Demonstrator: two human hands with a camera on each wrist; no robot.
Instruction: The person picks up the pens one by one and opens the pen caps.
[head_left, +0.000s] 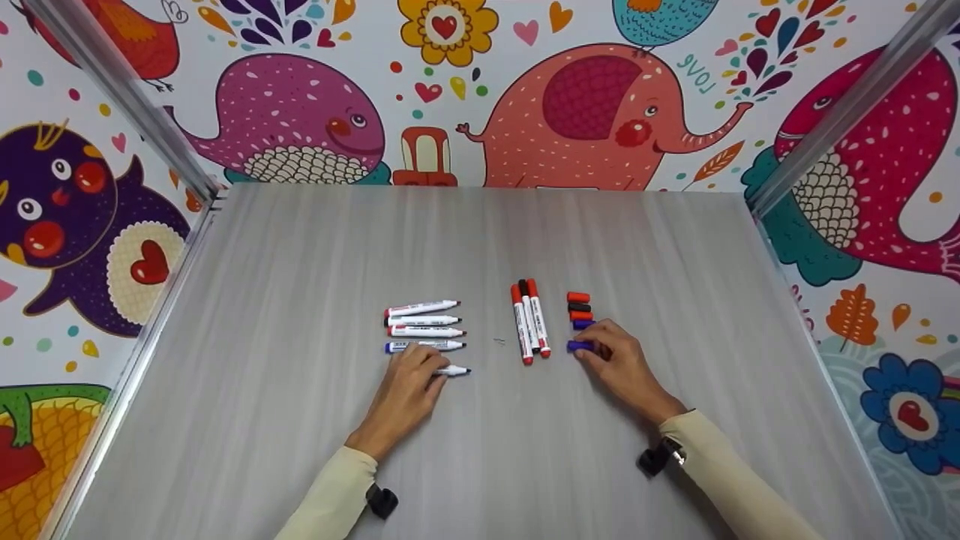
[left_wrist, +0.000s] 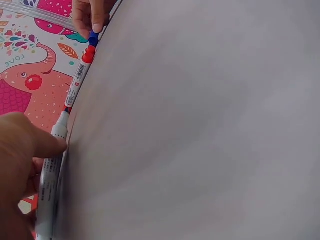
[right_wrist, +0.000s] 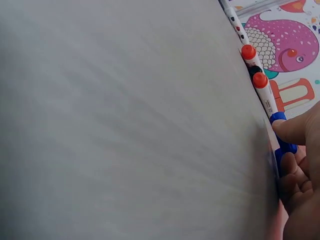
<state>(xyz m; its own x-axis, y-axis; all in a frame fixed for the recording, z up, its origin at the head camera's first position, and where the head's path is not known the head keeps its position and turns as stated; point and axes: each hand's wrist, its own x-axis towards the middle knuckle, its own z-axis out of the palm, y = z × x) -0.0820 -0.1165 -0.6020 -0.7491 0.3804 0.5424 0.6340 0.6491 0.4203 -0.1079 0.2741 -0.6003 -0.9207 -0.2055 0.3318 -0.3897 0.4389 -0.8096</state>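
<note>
My left hand [head_left: 409, 382] grips an uncapped marker [head_left: 456, 370] low over the table, its dark tip pointing right. In the left wrist view the thumb lies along the white barrel of this marker [left_wrist: 48, 192]. Just above that hand, a blue-ended uncapped marker [head_left: 442, 346] lies in a row with several others. On the right, my right hand [head_left: 622, 364] pinches a blue marker cap [head_left: 576, 346] between thumb and finger, also seen as a blue cap [right_wrist: 278, 117] in the right wrist view. Another blue cap [head_left: 583, 325] lies right by its fingers.
Three capped markers, two red and one black [head_left: 531, 319], lie side by side between the hands. Red and black caps [head_left: 578, 298] form a column above the right hand. A small dark mark [head_left: 499, 341] shows on the grey table [head_left: 480, 450]. Printed walls stand behind.
</note>
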